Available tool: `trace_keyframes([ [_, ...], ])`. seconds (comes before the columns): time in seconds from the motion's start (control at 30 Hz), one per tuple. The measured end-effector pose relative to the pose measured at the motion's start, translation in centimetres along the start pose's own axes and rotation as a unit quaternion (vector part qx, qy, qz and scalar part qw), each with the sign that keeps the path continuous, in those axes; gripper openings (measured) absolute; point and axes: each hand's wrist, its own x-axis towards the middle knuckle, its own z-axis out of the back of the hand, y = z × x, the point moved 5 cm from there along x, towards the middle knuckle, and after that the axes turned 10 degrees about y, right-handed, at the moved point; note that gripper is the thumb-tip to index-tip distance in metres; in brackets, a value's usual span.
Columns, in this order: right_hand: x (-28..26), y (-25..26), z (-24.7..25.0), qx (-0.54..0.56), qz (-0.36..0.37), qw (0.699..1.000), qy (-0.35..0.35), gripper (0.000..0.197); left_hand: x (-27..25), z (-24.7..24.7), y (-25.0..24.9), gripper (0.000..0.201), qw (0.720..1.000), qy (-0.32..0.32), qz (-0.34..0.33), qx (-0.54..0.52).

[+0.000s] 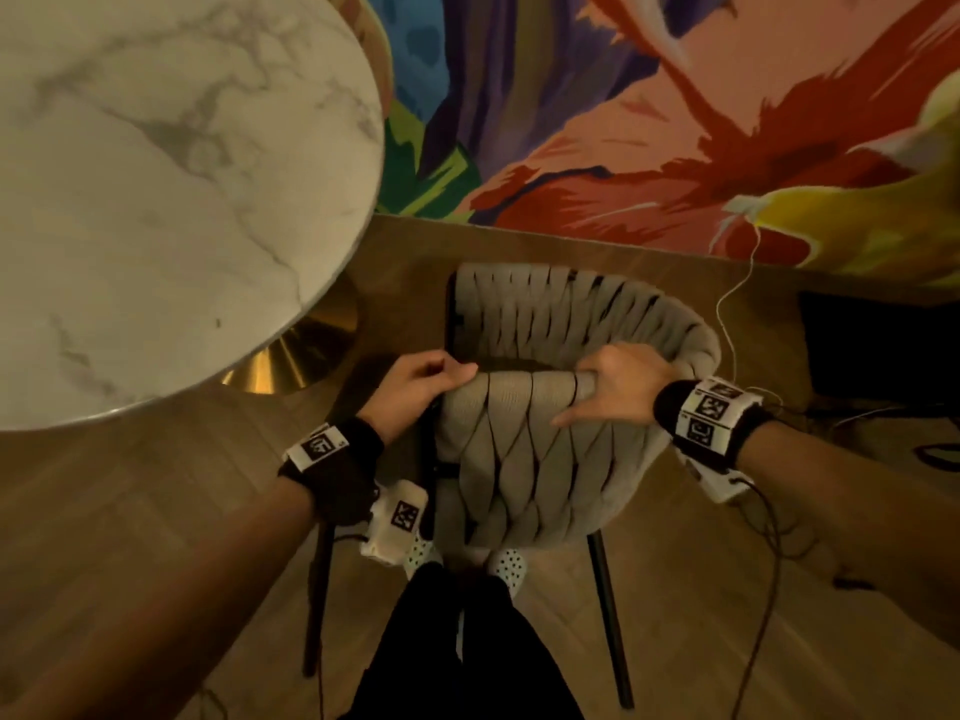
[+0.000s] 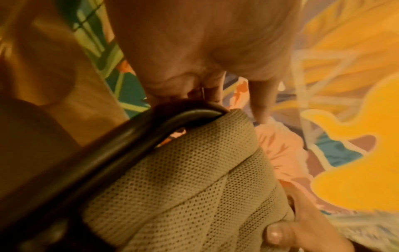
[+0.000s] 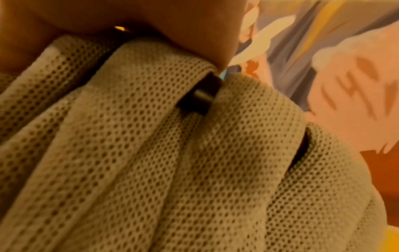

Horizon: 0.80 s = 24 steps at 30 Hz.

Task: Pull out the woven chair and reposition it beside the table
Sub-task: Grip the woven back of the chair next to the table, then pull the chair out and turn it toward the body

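The woven chair (image 1: pixel 540 449) has grey-beige mesh straps on a black frame and stands on the wooden floor just right of the round marble table (image 1: pixel 156 200). My left hand (image 1: pixel 421 389) grips the left end of the backrest's top rail, fingers curled over it. My right hand (image 1: pixel 608 389) grips the right part of the same rail, thumb on the back face. In the left wrist view my left hand (image 2: pixel 207 71) closes over the black frame tube (image 2: pixel 134 136). The right wrist view is filled by the chair's straps (image 3: pixel 172 162); my right hand (image 3: pixel 190 34) sits at the top.
The table's brass base (image 1: pixel 296 356) is close to the chair's left side. A colourful mural wall (image 1: pixel 675 122) runs behind the chair. A white cable (image 1: pixel 737 298) hangs by the wall, and a dark object (image 1: pixel 878 345) lies at the right. My feet (image 1: pixel 467 563) stand right behind the chair.
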Motion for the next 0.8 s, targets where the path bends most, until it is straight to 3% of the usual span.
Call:
trace_keyframes([
  [0.1, -1.9, 0.2, 1.6, -0.021, -0.007, 0.999, -0.037, 0.067, -0.2, 0.0, -1.9, 0.028, 0.991, 0.014, -0.061, 0.118],
  [0.2, -2.6, 0.0, 0.4, 0.002, -0.021, 0.999, -0.026, 0.054, -0.3, -0.3, -1.2, 0.037, 0.981, 0.031, -0.072, 0.175],
  [0.37, -0.4, 0.4, -6.8, -0.02, -0.057, 0.997, 0.041, 0.046, -0.1, -1.1, 4.9, 0.037, 0.974, 0.026, -0.029, 0.223],
  [0.53, 0.6, 2.1, -14.5, -0.049, -0.015, 0.991, 0.12, 0.052, -1.7, -2.6, 11.5, 0.038, 0.956, 0.061, 0.057, 0.28],
  [0.67, 0.7, 3.4, -18.8, -0.044, -0.002, 0.987, 0.156, 0.056, -4.3, -3.8, 14.1, 0.041, 0.961, 0.062, 0.091, 0.254],
  [0.8, 0.4, 4.1, -22.0, -0.044, 0.009, 0.986, 0.161, 0.052, -5.6, -5.5, 16.1, 0.052, 0.925, 0.075, 0.134, 0.348],
])
